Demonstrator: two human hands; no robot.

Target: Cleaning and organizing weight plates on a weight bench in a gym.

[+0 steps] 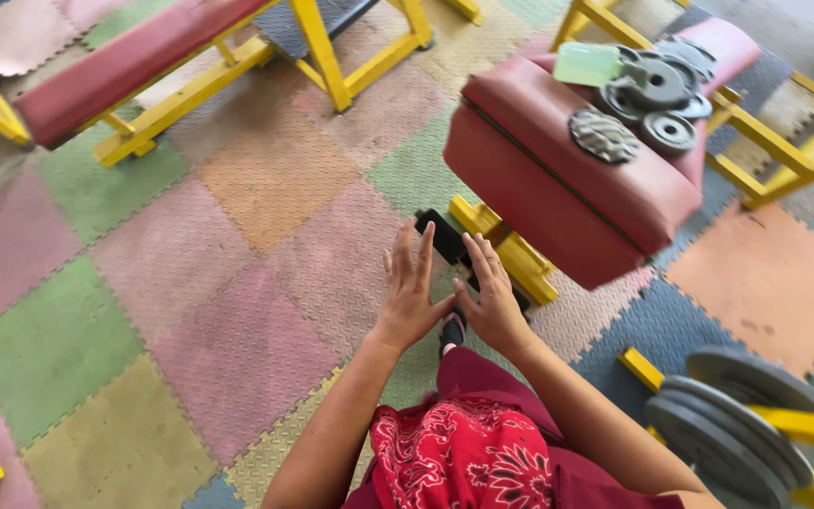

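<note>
Both hands, left (412,287) and right (494,300), spread open, empty, above black block (442,236). Plates (657,94) on tilted bench (577,179) look likely to slide if bumped.

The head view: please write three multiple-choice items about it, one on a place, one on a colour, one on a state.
1. Where do the small grey weight plates lie?
A. on the red padded bench
B. on the floor mats
C. in the person's left hand

2. What colour are the bench frames?
A. blue
B. yellow
C. white

3. How are the person's hands?
A. closed into fists
B. gripping a weight plate
C. open, with the fingers spread, holding nothing

Answers:
1. A, since the plates rest in a pile on the top of the red padded bench, beside a pale green object.
2. B, since every bar of the frames is yellow.
3. C, since the left hand and the right hand are held out flat side by side above the foam floor mats, and neither one holds anything.
</note>
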